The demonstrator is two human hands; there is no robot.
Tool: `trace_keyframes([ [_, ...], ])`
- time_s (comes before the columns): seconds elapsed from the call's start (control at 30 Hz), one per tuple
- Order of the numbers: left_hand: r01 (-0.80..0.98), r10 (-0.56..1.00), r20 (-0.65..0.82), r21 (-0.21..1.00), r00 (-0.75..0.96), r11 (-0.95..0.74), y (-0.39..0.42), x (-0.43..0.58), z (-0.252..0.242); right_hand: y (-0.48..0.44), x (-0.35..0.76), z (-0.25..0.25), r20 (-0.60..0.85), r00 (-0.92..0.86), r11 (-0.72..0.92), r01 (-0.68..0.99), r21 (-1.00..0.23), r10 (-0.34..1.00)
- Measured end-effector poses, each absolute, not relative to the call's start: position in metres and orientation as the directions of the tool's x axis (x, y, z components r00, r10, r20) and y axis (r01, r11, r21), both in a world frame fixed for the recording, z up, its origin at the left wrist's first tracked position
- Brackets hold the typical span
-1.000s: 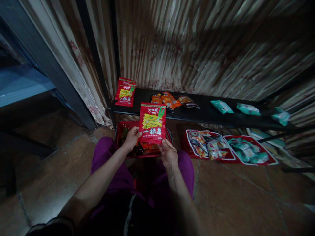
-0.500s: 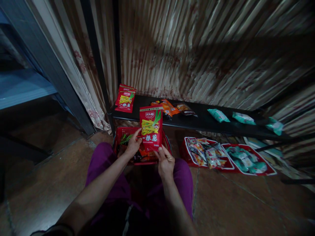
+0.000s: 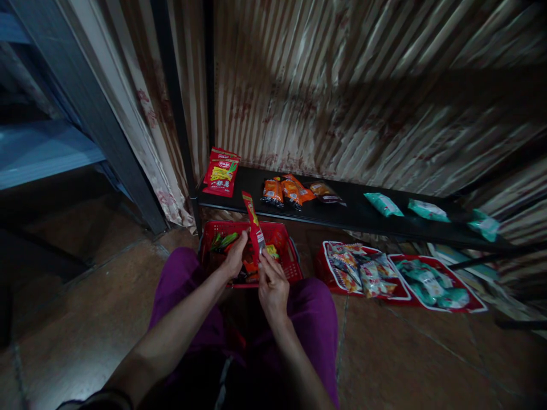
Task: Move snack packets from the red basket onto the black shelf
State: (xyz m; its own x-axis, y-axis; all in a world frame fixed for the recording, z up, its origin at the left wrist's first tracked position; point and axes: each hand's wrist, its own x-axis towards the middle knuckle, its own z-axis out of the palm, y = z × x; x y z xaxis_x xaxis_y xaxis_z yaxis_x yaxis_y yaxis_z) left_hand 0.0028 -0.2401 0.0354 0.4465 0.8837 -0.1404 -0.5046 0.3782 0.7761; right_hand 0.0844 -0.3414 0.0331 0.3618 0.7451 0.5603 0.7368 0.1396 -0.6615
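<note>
I hold a red snack packet (image 3: 253, 223) upright and edge-on above a red plastic basket (image 3: 285, 257) on the floor. My left hand (image 3: 236, 256) pinches the packet's left side near its bottom. On the other side, my right hand (image 3: 270, 282) grips its lower edge with closed fingers. The basket holds more packets, red and green ones. Two matching red packets (image 3: 221, 172) lean at the left end of a low black shelf (image 3: 354, 215) just beyond the basket. My knees in purple trousers frame the basket.
Orange packets (image 3: 285, 191) and teal packets (image 3: 384, 204) lie along the shelf. Red trays of snack bags (image 3: 400, 276) rest on the tiled floor to the right. A corrugated wall stands behind, and a dark post and door frame rise at the left.
The packet faced me flat one second ago; both hands have turned it so that it now shows only its thin edge, and lowered it slightly toward the basket.
</note>
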Motion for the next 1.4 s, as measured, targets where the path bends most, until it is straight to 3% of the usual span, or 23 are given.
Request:
trace_keyframes([
  [0.13, -0.556, 0.853, -0.099, 0.719, 0.512, 0.418, -0.245, 0.000, 0.037, -0.344, 0.074, 0.030, 0.623, 0.214, 0.088, 0.905, -0.416, 0.752],
  [0.27, -0.549, 0.824, -0.162, 0.674, 0.542, 0.494, -0.246, -0.004, 0.041, -0.347, 0.062, 0.029, 0.619, 0.194, 0.005, 0.953, -0.304, 0.761],
  [0.4, -0.547, 0.798, -0.251, 0.615, 0.547, 0.568, -0.242, -0.008, 0.041, -0.350, 0.053, 0.032, 0.575, 0.175, 0.034, 0.942, -0.334, 0.799],
  [0.53, -0.497, 0.689, -0.360, 0.495, 0.629, 0.713, -0.237, -0.016, 0.037, -0.348, 0.061, 0.037, 0.582, 0.163, 0.171, 0.863, -0.475, 0.796],
  [0.67, -0.453, 0.625, -0.404, 0.446, 0.668, 0.772, -0.236, -0.024, 0.031, -0.331, 0.094, 0.043, 0.513, 0.470, 0.092, 0.666, -0.740, 0.719],
  [0.77, -0.416, 0.601, -0.430, 0.451, 0.674, 0.789, -0.239, -0.029, 0.028, -0.309, 0.122, 0.049, 0.219, 0.727, 0.027, 0.266, -0.963, 0.651],
  [0.87, -0.379, 0.583, -0.430, 0.472, 0.689, 0.796, -0.244, -0.032, 0.025, -0.289, 0.139, 0.059, -0.103, 0.685, 0.046, -0.196, -0.979, 0.721],
  [0.97, -0.339, 0.567, -0.413, 0.505, 0.712, 0.794, -0.251, -0.033, 0.022, -0.277, 0.144, 0.069, -0.262, 0.587, 0.032, -0.443, -0.896, 0.766],
  [1.13, -0.309, 0.573, -0.411, 0.549, 0.709, 0.777, -0.255, -0.034, 0.017, -0.271, 0.142, 0.077, -0.341, 0.621, 0.082, -0.550, -0.831, 0.706],
  [1.4, -0.304, 0.584, -0.350, 0.600, 0.732, 0.740, -0.248, -0.035, 0.028, -0.274, 0.147, 0.073, -0.335, 0.678, 0.123, -0.533, -0.837, 0.654],
])
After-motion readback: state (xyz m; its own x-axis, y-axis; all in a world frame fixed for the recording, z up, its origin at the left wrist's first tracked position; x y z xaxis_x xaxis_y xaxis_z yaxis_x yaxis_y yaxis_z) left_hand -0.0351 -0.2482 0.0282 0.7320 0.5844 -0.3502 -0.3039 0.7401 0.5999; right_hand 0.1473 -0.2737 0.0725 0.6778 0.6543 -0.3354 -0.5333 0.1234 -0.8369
